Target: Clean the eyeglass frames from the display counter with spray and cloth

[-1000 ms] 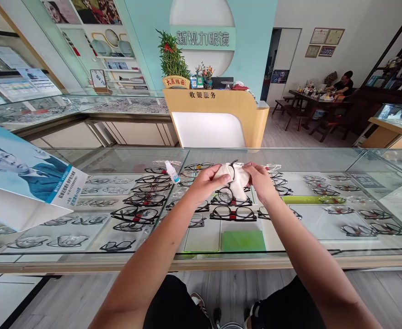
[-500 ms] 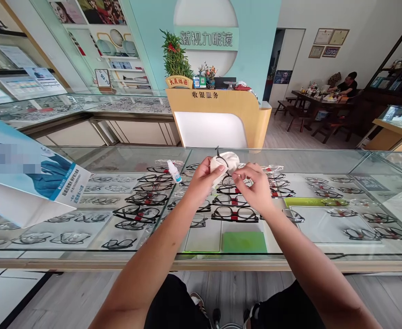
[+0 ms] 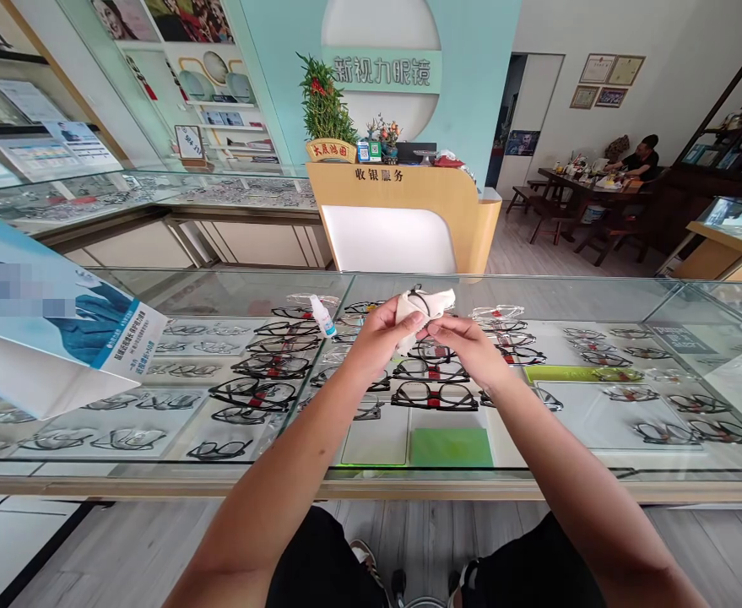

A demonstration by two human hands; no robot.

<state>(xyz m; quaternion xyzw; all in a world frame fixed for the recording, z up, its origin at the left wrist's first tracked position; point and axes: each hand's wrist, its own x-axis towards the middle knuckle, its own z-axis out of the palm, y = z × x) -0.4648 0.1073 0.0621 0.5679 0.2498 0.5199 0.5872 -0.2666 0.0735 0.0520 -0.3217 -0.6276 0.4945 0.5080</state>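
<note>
Above the glass counter, my left hand (image 3: 374,339) is closed on a cream-white cloth (image 3: 439,302), its thumb pressed on the front. Dark-framed eyeglasses (image 3: 419,295) are wrapped in that cloth, with part of a thin black rim showing at the top. My right hand (image 3: 473,348) meets the left one, thumb and forefinger pinched at the lower right of the cloth, on the eyeglasses' edge; the fingers hide most of the frame. A small white spray bottle (image 3: 322,316) with a blue label stands on the glass left of my hands.
Rows of eyeglasses (image 3: 434,395) lie in the glass display counter (image 3: 250,471) beneath my hands. A large blue and white cardboard sign (image 3: 47,312) stands at left. Beyond are a wooden cashier desk (image 3: 402,190) and a seated person (image 3: 644,160) at a table.
The cloth and eyeglasses have turned, with the cloth now bunched and a corner sticking out to the right. My right hand has moved slightly lower and its fingers are closer together.
</note>
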